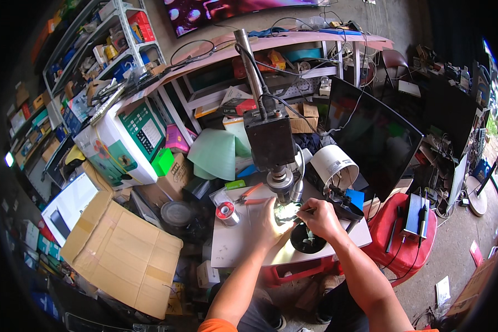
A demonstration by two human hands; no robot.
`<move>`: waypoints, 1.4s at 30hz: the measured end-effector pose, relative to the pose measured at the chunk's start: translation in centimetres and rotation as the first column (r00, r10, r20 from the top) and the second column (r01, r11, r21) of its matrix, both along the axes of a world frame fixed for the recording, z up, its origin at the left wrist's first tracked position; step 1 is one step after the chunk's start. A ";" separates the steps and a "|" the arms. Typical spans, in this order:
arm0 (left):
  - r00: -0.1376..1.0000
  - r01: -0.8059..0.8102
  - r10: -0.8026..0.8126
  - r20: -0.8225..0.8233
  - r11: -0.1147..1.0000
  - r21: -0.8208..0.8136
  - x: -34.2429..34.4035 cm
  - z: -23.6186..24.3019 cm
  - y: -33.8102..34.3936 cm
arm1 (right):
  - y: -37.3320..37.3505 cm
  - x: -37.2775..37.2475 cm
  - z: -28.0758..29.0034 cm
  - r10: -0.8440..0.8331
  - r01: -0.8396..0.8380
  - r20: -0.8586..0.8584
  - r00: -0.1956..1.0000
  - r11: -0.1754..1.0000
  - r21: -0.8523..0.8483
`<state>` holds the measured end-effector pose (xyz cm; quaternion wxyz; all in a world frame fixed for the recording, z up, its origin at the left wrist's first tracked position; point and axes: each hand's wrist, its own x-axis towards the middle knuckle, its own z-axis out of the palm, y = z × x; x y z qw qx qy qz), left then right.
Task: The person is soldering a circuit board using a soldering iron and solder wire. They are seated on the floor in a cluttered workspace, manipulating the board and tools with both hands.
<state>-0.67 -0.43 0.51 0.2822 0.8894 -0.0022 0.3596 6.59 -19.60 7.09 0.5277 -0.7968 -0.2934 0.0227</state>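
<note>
A black inspection microscope [270, 138] stands over a small white table [232, 250], its lens pointing down at my hands. My left hand [268, 228] is closed around the edge of a small, brightly lit piece [286, 212] under the lens; glare hides its detail. From the other side my right hand [321, 218] reaches in with its fingers pinched together close to that piece, and what they hold is too small to make out. Just below both hands sits a round black bowl [304, 243] with something pale inside. Orange-handled pliers [253, 192] and a solder spool [227, 214] lie left of my left hand.
An open cardboard box [124, 249] stands at left. A white cylindrical container [333, 166] lies tipped behind my right hand, before a large dark screen [373, 133]. On a red stool [384, 235] at right rests a blue-grey box-shaped device [414, 217] with cables.
</note>
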 end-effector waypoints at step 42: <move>0.999 -0.003 0.002 -0.035 1.000 -0.020 -0.1 0.1 0.0 | 0.0 -0.1 0.7 0.001 -0.002 -0.041 0.999 1.000 -0.030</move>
